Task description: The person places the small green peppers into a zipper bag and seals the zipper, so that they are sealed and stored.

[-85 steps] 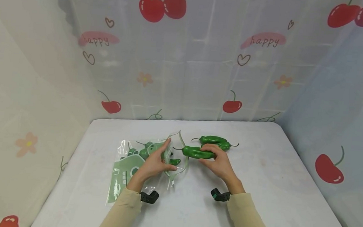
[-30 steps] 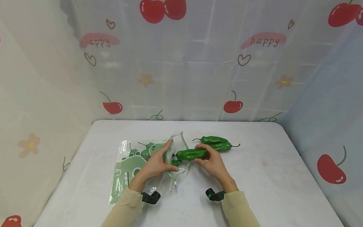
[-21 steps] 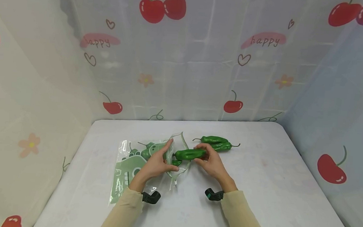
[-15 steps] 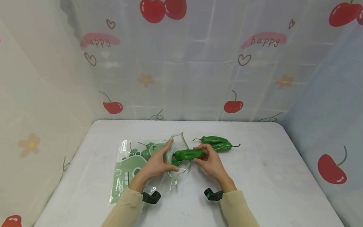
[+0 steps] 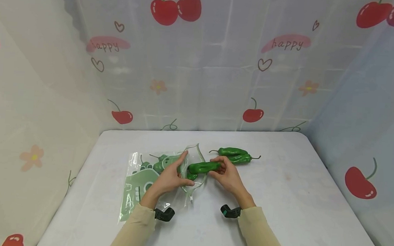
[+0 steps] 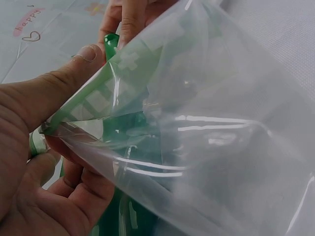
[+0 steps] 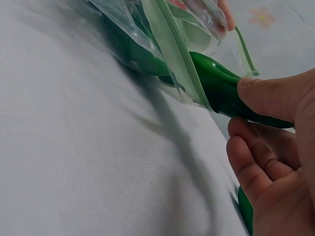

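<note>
My left hand (image 5: 170, 178) grips the mouth of a clear zip bag (image 5: 130, 200) with a green cartoon print, its thumb and forefinger spread at the opening. Several green chili peppers (image 5: 158, 167) lie inside the bag. My right hand (image 5: 230, 177) pinches another green chili pepper (image 5: 199, 167) near its tip, between thumb and fingers. This pepper's stem end is inside the bag mouth, hidden from the head view. In the right wrist view, the pepper (image 7: 214, 81) passes under the bag's pale green zip strip (image 7: 174, 51).
Two more green chili peppers (image 5: 232, 151) lie side by side on the white table (image 5: 280, 205), behind my right hand. A black wrist camera (image 5: 164, 214) sits on each forearm. Curtains (image 5: 200, 70) printed with cherries hang at the back and sides.
My right hand has moved left, bringing the held pepper from beside the bag's opening into it. My left hand keeps its hold on the bag in nearly the same spot.
</note>
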A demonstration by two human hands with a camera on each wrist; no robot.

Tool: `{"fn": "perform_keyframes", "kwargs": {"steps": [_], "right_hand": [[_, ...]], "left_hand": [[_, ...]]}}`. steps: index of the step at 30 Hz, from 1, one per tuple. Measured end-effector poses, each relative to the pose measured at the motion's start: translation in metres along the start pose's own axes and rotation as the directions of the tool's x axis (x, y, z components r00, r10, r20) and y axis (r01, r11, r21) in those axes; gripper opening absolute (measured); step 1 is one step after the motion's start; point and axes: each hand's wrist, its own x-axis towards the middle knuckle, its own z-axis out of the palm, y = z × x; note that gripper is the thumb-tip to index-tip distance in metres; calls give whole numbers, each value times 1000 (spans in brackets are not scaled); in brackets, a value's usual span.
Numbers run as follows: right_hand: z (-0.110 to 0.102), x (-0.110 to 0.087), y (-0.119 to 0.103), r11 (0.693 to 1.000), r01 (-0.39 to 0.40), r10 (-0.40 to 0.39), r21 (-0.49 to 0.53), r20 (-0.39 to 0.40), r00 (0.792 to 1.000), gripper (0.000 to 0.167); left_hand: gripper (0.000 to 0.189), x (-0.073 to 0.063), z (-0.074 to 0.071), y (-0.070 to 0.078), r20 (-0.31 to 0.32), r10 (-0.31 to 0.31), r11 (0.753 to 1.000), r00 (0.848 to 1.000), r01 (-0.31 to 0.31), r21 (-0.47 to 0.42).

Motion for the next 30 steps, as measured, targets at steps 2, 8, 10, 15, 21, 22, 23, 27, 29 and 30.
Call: {"fn": "perform_keyframes", "kwargs": {"steps": [2, 8, 10, 15, 21, 22, 23, 27, 29, 30], "right_hand": [[0, 0, -1, 1000, -14, 14, -8, 0, 1000, 47], [0, -1, -2, 998, -45, 45, -35, -13, 999, 41], [0, -1, -2, 998, -52, 51, -39, -18, 999, 41], [1, -1, -2, 996, -49, 46, -71, -44, 998, 35], [2, -1, -4, 994, -39, 33, -97, -68, 997, 30], [2, 0, -4, 995, -37, 31, -91, -68, 997, 30], [2, 0, -5, 996, -41, 35, -85, -68, 997, 30], [4, 1, -6, 996, -70, 67, -47, -74, 995, 26], [5, 1, -7, 995, -96, 93, -30, -80, 992, 24], [5, 1, -7, 994, -107, 105, -24, -84, 991, 23]], "left_hand": [[119, 0, 0, 0, 1, 0, 1000, 1000, 0, 4], [119, 0, 0, 1, 2, 0, 1000, 1000, 0, 8], [119, 0, 0, 1, 1, 1, 1000, 1000, -1, 11], [119, 0, 0, 0, -1, -3, 1000, 1000, 3, 14], [118, 1, 0, 0, 7, -4, 1000, 1000, 4, 6], [118, 1, 0, 0, 8, -3, 1000, 1000, 3, 4], [118, 1, 0, 0, 9, -3, 1000, 1000, 3, 2], [119, 1, 0, 1, 13, -2, 1000, 1000, 2, 1], [118, 1, -1, 1, 13, -2, 1000, 1000, 2, 1], [118, 1, -1, 0, 13, -3, 1000, 1000, 3, 1]]}}
